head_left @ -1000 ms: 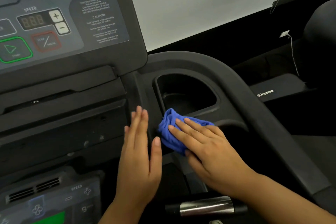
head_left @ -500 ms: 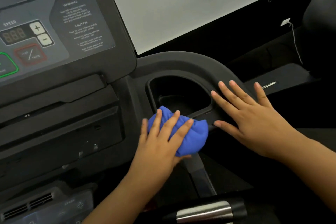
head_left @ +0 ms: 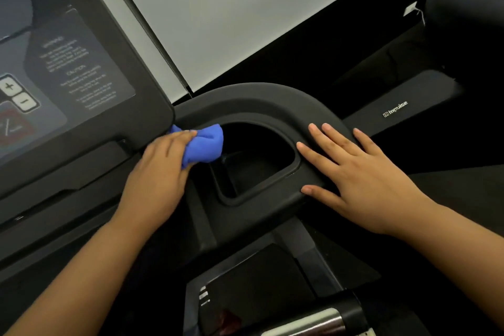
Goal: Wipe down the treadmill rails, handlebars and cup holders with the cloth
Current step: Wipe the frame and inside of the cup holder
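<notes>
A bunched blue cloth [head_left: 204, 144] lies against the upper left rim of the black cup holder [head_left: 256, 161], right beside the console's lower corner. My left hand [head_left: 161, 174] grips the cloth, its fingers curled over the cloth's left side. My right hand [head_left: 362, 180] rests flat with spread fingers on the curved black rail [head_left: 261, 101] at the cup holder's right side. The inside of the cup holder is dark and its bottom is hard to make out.
The treadmill console [head_left: 68, 76] with speed buttons and warning text fills the left. A silver-and-black handlebar grip [head_left: 313, 322] sits at the bottom. A neighbouring machine's black panel [head_left: 395, 109] with a white logo lies at right, below a white wall [head_left: 245, 8].
The cloth went from my right hand to my left, which has carried it from the cup holder's lower left rim to the upper left. My right hand settled flat on the right rail.
</notes>
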A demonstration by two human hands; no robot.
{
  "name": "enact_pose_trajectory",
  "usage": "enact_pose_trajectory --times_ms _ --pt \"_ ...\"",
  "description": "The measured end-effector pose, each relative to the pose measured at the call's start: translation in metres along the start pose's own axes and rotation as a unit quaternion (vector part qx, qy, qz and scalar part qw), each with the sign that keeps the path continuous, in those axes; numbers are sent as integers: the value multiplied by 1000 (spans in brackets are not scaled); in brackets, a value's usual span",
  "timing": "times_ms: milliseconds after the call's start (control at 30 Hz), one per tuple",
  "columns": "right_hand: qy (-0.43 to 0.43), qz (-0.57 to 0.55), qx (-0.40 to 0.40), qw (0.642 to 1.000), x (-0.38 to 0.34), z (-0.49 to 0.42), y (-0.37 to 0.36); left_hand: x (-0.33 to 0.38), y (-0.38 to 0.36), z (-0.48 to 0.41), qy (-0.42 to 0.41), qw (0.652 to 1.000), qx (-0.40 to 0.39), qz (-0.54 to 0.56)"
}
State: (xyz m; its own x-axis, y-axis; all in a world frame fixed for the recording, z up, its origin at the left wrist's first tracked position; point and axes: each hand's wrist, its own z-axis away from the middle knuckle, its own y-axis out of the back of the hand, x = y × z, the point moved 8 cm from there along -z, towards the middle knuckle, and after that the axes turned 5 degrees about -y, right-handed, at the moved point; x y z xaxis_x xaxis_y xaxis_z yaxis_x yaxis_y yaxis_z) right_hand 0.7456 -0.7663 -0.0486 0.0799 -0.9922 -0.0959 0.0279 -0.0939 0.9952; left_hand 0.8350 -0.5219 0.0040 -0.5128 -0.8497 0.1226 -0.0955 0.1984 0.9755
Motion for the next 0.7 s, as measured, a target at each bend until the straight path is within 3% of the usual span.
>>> enact_pose_trajectory --times_ms 67,167,300,400,500,700 --pt "1 -1 2 1000 0 -1 0 12 -1 -12 -77 995 -7 -64" --pt "1 5 5 1000 0 -1 -1 38 -26 -19 -240 952 -57 -180" --pt "2 8 10 1000 1 -1 -2 52 -45 -51 -336 897 -179 -227" --pt "2 7 12 1000 2 -1 -3 51 -61 -65 -352 854 -288 -252" --pt "2 1 20 1000 2 0 -2 56 -81 -64 -374 831 -331 -245" --pt "4 -8 21 1000 1 0 -1 51 -112 -49 -257 764 -460 -371"
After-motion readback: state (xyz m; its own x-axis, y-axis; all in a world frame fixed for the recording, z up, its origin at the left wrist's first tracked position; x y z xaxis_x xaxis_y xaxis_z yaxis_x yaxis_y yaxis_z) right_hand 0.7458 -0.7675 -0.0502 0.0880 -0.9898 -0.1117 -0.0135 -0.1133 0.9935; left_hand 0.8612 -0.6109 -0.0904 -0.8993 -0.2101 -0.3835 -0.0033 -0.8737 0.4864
